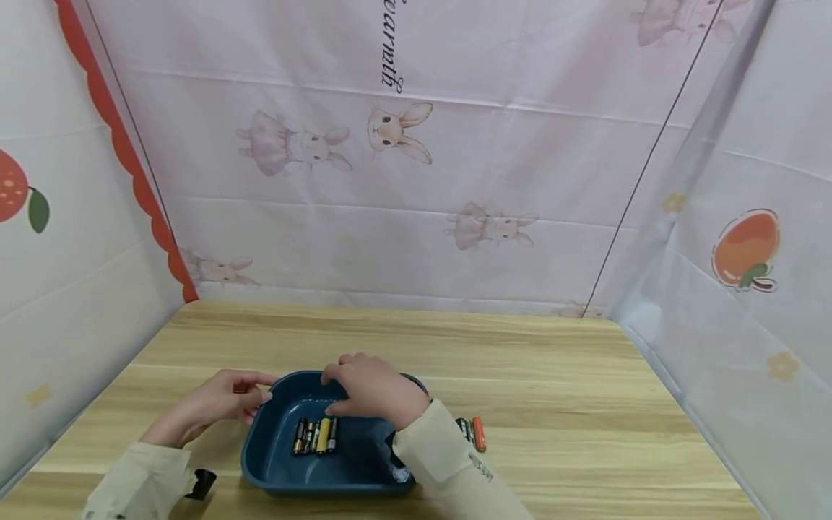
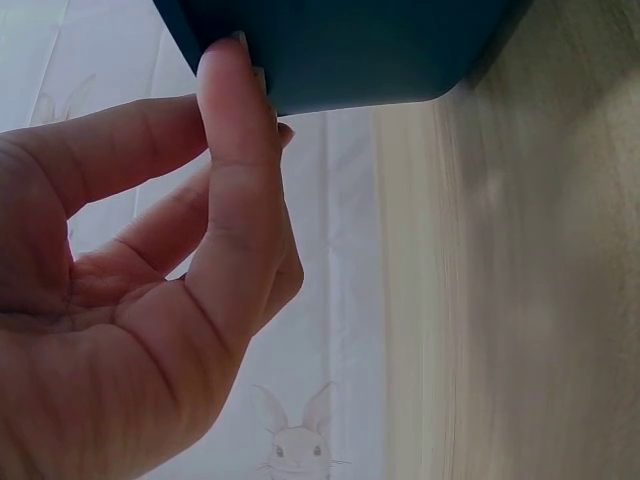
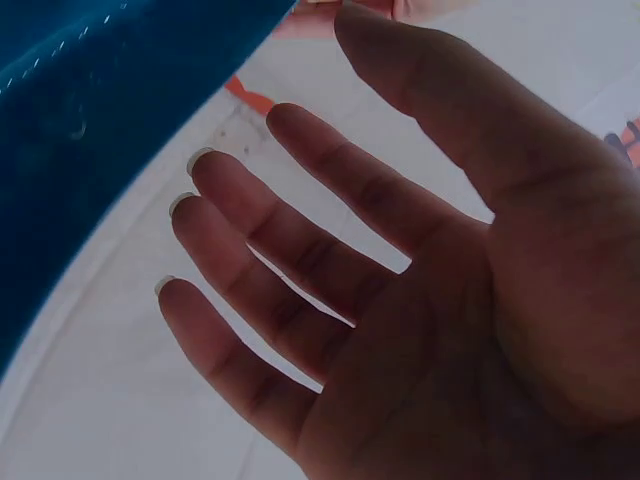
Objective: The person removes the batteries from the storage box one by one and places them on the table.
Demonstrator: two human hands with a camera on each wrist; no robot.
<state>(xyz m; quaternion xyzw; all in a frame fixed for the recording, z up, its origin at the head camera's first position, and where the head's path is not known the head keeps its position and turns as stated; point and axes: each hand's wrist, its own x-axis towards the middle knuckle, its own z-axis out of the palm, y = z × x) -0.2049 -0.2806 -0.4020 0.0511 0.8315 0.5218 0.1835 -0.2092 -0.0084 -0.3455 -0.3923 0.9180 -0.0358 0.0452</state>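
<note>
Batteries (image 1: pixel 323 437), five of them, are lying inside one blue tray (image 1: pixel 325 490); the left hand (image 1: pixel 224 401) is pinching its rim, the right hand (image 1: pixel 377 390) is hovering above, released, while an orange battery (image 1: pixel 479 435) is lying outside.

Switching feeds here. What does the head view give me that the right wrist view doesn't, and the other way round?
Only the head view: the row of batteries lying in the blue tray, and the orange battery on the wooden table to the tray's right.

Only the right wrist view: the palm side of the right hand, fingers apart, holding nothing.

Both: the right hand, part of the tray, and the pale printed sheet.
</note>
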